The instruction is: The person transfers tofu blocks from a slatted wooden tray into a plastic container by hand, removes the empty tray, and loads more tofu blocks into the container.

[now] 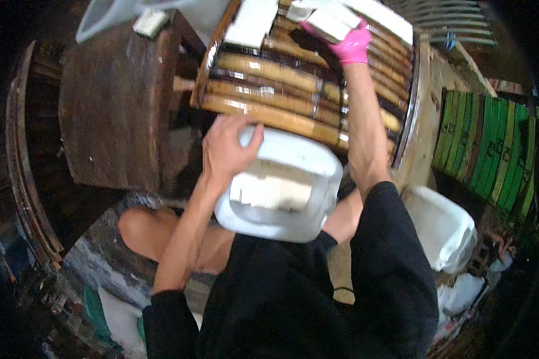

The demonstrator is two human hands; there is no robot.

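Pinches a white slab (330, 24) between thumb and fingers of the pink-gloved right hand (351, 48), at the far part of a wet slatted rack (263, 87), near more white pieces (251, 24). Clasps a plastic tub (296, 151) by its rim with the bare left hand (226, 146), just beside the rack's near edge.

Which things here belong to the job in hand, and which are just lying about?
Apparently in use:
open white plastic container, left hand on its rim
flat white slabs, one in the pink-gloved right hand
brown slatted wooden rack

Seemingly lying about:
green slatted stack
second white plastic container
brown wooden stand
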